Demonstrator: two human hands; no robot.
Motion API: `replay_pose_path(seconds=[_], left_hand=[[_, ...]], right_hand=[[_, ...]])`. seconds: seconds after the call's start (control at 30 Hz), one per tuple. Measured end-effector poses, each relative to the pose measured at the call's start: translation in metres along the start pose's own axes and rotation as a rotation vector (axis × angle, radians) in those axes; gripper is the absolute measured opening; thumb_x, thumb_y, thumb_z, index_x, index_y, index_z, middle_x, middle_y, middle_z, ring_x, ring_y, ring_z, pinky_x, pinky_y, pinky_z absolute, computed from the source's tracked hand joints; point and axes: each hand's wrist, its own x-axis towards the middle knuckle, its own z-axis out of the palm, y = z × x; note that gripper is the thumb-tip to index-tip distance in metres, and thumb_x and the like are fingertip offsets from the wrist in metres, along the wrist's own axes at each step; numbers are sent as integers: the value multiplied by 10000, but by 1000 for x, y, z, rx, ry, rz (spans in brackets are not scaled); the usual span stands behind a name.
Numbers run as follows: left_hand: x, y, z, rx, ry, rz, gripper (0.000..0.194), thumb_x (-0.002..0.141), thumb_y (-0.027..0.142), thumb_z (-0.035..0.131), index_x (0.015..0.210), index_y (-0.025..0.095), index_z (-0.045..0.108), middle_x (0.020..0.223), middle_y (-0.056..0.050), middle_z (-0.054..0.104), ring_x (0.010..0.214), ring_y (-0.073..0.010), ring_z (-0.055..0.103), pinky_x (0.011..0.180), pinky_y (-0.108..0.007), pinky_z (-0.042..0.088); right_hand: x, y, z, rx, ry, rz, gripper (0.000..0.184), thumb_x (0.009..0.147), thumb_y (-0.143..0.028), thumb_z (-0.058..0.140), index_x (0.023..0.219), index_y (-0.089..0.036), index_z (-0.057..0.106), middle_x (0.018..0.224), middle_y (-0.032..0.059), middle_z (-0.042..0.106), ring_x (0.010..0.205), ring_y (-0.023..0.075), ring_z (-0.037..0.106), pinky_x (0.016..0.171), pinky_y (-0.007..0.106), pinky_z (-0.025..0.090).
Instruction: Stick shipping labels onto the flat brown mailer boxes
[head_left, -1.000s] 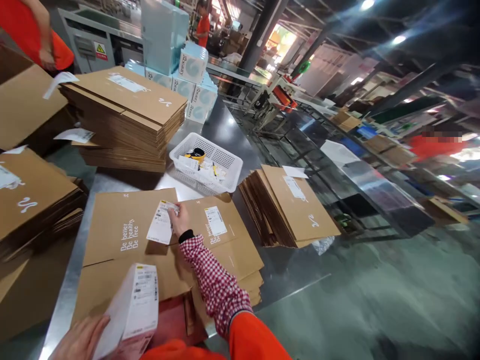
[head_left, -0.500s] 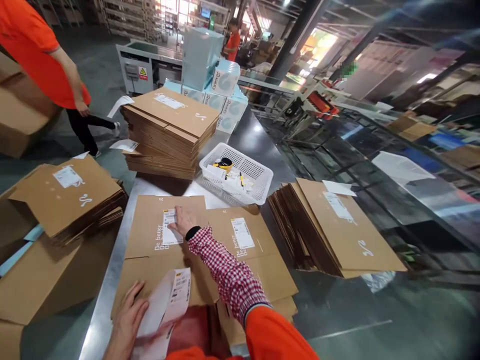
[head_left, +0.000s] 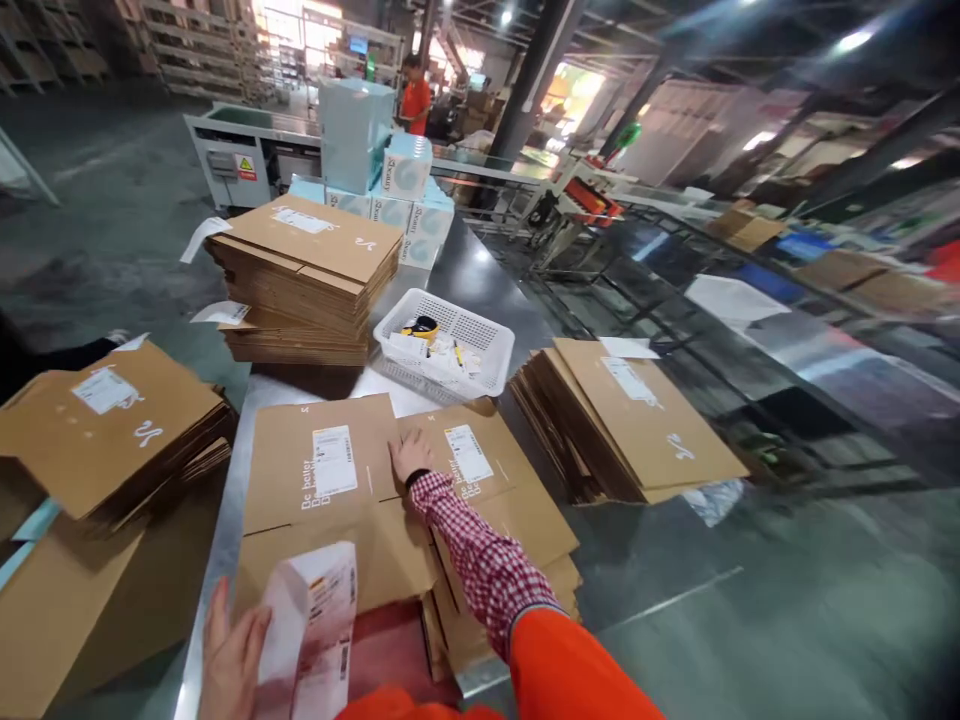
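My right hand (head_left: 410, 456) rests on the right edge of the top flattened carton (head_left: 319, 470), fingers curled over that edge, beside a second carton (head_left: 487, 480) lying under it. A white label (head_left: 333, 459) is stuck flat on the top carton, left of the hand. My left hand (head_left: 229, 660) sits at the bottom edge, fingers stretched flat against a sheet of labels (head_left: 315, 625) that it holds up.
A white basket (head_left: 446, 345) of small items stands behind the cartons. Stacks of flat cartons lie at the back left (head_left: 304, 270), at the left (head_left: 112, 430) and at the right (head_left: 630, 420). Pale blue boxes (head_left: 390, 190) are piled further back. A person in orange stands far off.
My right hand pressed the label onto the top carton, then let go and slid right to the carton's edge. My left hand lifted the label sheet. The person at the left went out of view.
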Motion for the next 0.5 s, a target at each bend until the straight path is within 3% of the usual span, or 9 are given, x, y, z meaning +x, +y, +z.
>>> replay_pose_path(seconds=[0.1, 0.17, 0.3, 0.4, 0.5], left_hand=[[6, -5, 0, -8, -73, -56, 604, 836, 592, 339, 833, 110, 703, 1536, -185, 204, 1379, -390, 271, 1119, -558, 250], [9, -5, 2, 6, -78, -37, 703, 798, 663, 323, 855, 78, 706, 1518, -237, 203, 1386, -396, 244, 1133, -541, 219], [8, 4, 8, 8, -83, -33, 730, 764, 715, 325, 843, 104, 717, 1456, -239, 331, 1369, -390, 282, 1128, -554, 215], [1, 18, 19, -84, -167, 1, 644, 779, 676, 369, 860, 138, 715, 1407, -198, 434, 1335, -353, 363, 1128, -533, 245], [-7, 30, 28, -194, -266, 1, 573, 805, 619, 399, 951, 153, 698, 1428, -165, 433, 1318, -316, 410, 1128, -504, 270]], right_hand=[[-39, 25, 3, 56, -32, 42, 507, 842, -276, 473, 1293, -46, 483, 1278, 228, 532, 1189, 301, 501, 991, 424, 384], [-61, 33, 12, 209, 3, 88, 518, 793, -236, 505, 1284, -73, 497, 1237, 198, 563, 1170, 280, 514, 994, 403, 391], [-73, 50, 10, 512, 92, 187, 442, 709, -181, 534, 1142, -135, 610, 1117, 144, 635, 1094, 259, 565, 984, 401, 408], [-71, 77, -15, 595, 125, 232, 345, 670, -196, 534, 982, -134, 668, 909, 104, 694, 904, 234, 640, 835, 356, 497], [-81, 120, -65, 703, 190, 254, 248, 616, -234, 557, 793, -121, 689, 754, 91, 700, 752, 223, 653, 695, 318, 523]])
